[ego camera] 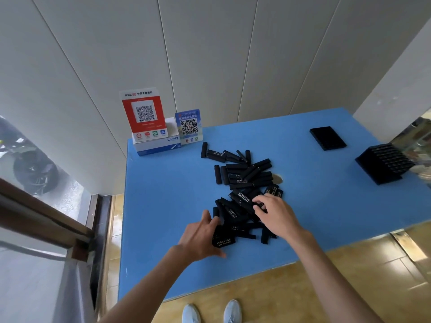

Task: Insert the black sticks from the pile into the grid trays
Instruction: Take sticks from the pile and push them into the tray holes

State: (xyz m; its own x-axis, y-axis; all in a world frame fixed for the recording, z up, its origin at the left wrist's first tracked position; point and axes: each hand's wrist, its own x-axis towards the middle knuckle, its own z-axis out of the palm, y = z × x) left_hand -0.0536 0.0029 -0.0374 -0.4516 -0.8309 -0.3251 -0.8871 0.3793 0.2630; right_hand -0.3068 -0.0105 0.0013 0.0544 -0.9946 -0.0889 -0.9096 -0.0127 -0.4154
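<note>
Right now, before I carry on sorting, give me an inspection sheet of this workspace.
Surface: blue table, set against a white panelled wall.
Job's things: pile of black sticks mid-table; flat grid tray far right; tilted grid tray at right edge.
Clutter: red QR sign on a white box; blue QR sign.
Hands: left hand touches the pile's near edge; right hand pinches a stick.
Cables: nothing seen.
Surroundings: tiled floor, window at left.

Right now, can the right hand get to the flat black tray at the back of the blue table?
Probably yes. The right hand is busy in the pile of black sticks, but only bare blue table lies between it and the flat black tray.
</note>
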